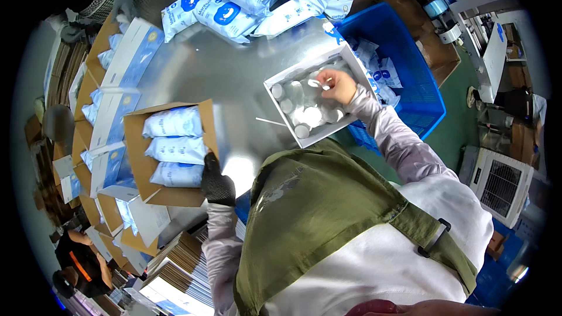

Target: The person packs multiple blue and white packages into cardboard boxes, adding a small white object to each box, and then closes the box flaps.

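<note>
My left hand [217, 183], in a dark knit glove, grips the near right wall of an open cardboard box [134, 167]. Three white-and-blue plastic pouches [175, 150] lie side by side in that box. My bare right hand [338, 86] is over a shallow white box [319, 138], its thumb and fingers pinched on a small white object [325, 85] whose exact kind I cannot make out. Several small clear round containers [302, 130] fill the white box. A thin white strip [270, 122] lies on the metal table beside it.
White-and-blue pouches [234, 0] are heaped at the table's far side. A blue plastic crate [430, 102] with pouches stands right of the white box. Open cartons [120, 111] with pouches line the left, where another person's gloved hand [123, 7] reaches in. Flat cartons [178, 269] are stacked at lower left.
</note>
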The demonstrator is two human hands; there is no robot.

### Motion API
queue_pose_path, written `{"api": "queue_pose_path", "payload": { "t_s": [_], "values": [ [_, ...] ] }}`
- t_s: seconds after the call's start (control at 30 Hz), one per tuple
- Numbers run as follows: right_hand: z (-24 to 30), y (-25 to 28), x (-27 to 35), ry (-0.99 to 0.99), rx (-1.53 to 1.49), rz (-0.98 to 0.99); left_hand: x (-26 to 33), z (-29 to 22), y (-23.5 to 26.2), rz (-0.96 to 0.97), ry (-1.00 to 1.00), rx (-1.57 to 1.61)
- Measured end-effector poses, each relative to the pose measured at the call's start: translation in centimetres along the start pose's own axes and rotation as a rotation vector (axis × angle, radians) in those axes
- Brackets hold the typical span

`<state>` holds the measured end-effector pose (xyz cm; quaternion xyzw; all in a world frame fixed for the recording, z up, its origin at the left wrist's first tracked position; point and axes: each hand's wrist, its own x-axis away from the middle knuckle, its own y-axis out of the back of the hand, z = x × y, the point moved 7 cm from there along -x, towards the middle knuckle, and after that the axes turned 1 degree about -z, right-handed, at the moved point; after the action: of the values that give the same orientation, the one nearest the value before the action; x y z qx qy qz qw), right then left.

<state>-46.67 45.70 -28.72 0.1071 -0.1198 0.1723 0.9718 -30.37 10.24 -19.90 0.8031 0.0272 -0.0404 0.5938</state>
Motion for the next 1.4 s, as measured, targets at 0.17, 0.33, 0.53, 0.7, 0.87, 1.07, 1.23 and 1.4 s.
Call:
{"api": "queue_pose_path", "payload": {
  "t_s": [0.17,0.33,0.53,0.7,0.87,1.07,1.23,1.4],
  "values": [
    [0.5,4.2,0.4,-0.123,-0.608,0.095,2.2,-3.7,-1.9,0.114,0.041,0.238],
    [6.4,0.6,1.2,-0.047,-0.78,0.302,3.3,-4.0,-2.9,0.046,0.01,0.228],
    [18.6,-17.1,3.3,0.274,-0.271,0.372,3.1,-4.0,-3.3,0.029,-0.029,0.207],
    [18.6,-23.3,4.0,0.853,0.454,0.297,4.4,-4.1,-3.4,0.021,-0.006,0.221],
    [16.7,-16.4,2.7,0.577,0.223,0.022,4.7,-3.3,-3.6,-0.024,-0.024,0.238],
    [6.7,-2.7,0.5,0.297,1.207,-0.475,4.2,-2.9,-2.8,0.023,-0.035,0.238],
    [6.2,0.1,-0.3,0.322,1.141,-0.499,4.8,-2.2,-1.2,0.061,-0.012,0.232],
    [18.7,-7.9,2.6,0.621,0.545,-0.212,6.7,-2.1,1.5,0.159,0.008,0.256]
  ]
}}
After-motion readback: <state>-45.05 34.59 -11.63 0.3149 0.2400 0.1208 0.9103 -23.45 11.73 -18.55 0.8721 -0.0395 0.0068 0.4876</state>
